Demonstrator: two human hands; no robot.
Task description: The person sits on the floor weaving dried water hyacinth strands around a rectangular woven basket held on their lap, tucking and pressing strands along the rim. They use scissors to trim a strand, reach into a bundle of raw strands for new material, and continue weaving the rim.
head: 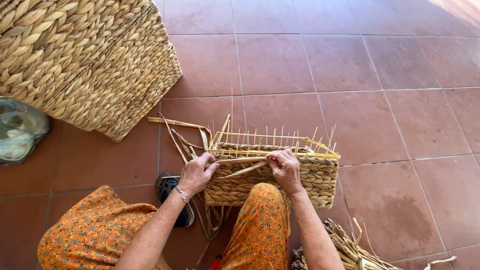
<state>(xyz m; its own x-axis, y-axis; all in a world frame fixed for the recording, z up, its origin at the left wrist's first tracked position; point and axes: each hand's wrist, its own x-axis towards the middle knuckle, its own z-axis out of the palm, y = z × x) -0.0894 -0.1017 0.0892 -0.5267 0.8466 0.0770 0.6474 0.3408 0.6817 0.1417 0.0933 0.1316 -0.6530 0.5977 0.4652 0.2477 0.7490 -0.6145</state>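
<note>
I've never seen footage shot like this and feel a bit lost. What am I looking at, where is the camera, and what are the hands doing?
There is no machine here. The camera sits on a person's head and looks down, so you see their own arms and orange flowered knees. They sit on a red tiled floor. Between the knees stands a small, half-woven basket with thin stakes sticking up from a yellow frame. The left hand and right hand each pinch a flat straw strand along its rim. A large finished woven basket lies upper left, a plastic bag beside it, and a bundle of loose straw lower right.
</note>
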